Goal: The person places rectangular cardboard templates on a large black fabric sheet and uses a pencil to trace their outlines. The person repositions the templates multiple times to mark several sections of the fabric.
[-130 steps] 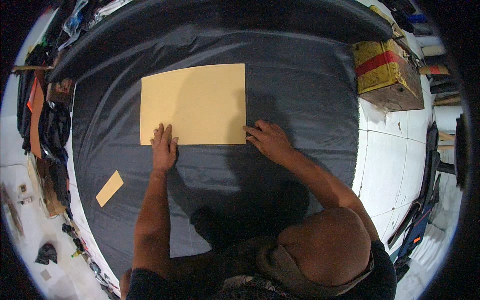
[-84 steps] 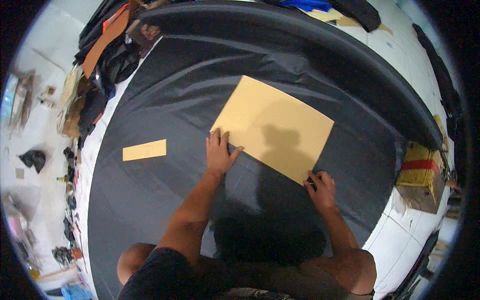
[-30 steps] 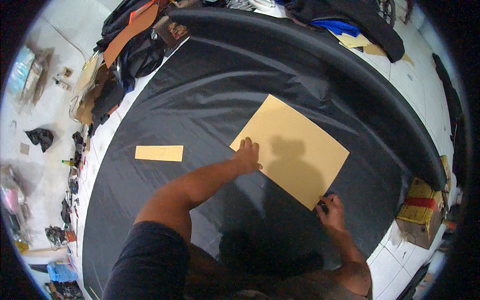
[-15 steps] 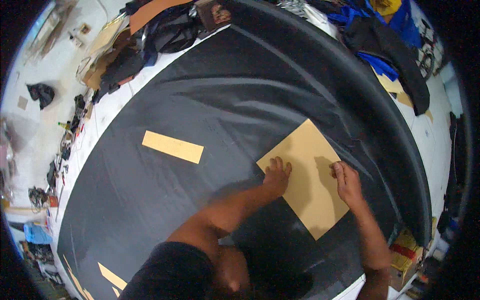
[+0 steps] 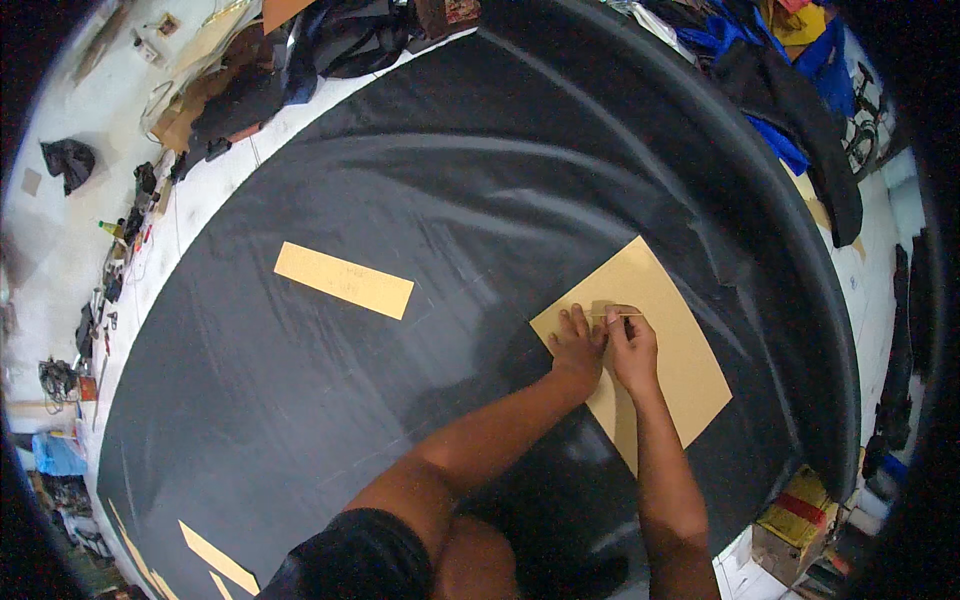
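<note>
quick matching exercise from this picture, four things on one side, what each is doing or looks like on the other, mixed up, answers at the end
Things
1. left hand
2. right hand
3. sheet
4. box

Places, colours or states
A. partly yellow, with a red band
B. pinching a thin stick-like thing
C. tan, lying on the black cloth
D. laid palm down on the sheet

Right pairs: 1-D, 2-B, 3-C, 4-A
</note>
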A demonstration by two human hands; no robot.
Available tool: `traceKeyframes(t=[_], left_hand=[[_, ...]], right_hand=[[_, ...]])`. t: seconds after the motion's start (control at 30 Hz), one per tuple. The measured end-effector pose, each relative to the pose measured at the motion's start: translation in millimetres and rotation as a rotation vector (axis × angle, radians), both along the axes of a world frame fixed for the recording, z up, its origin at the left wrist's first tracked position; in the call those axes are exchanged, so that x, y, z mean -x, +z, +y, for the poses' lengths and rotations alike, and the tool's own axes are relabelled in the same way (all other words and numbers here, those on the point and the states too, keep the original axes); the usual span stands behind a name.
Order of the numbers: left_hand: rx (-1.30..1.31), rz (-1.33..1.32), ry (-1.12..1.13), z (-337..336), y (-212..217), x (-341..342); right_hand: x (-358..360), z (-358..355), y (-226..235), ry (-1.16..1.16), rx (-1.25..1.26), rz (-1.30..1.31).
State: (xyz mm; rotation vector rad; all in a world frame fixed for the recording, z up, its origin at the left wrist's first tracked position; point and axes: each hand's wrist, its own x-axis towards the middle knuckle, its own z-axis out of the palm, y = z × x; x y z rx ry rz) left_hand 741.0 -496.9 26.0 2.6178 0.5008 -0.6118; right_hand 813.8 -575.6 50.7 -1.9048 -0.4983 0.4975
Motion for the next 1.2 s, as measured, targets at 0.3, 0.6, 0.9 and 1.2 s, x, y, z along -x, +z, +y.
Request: traceKeyframes(t=[0.3,0.6,0.9,1.2], left_hand=[[-0.035,0.015,-0.053,1,2,1],[-0.029,0.012,0.003,-2,-9,1],[0.161,-0.315,0.07,-3,-47,13],[0.091,-0.268,0.165,-9,-39,8]], right_hand=[[35,5,-1,-0.25,-0.247,0.209],[20,8,-6,-0.104,-0.11,-0.033],[2,61,11,0.436,0.229,-0.082],[-7,70,0,0.589,0.265,-0.069]])
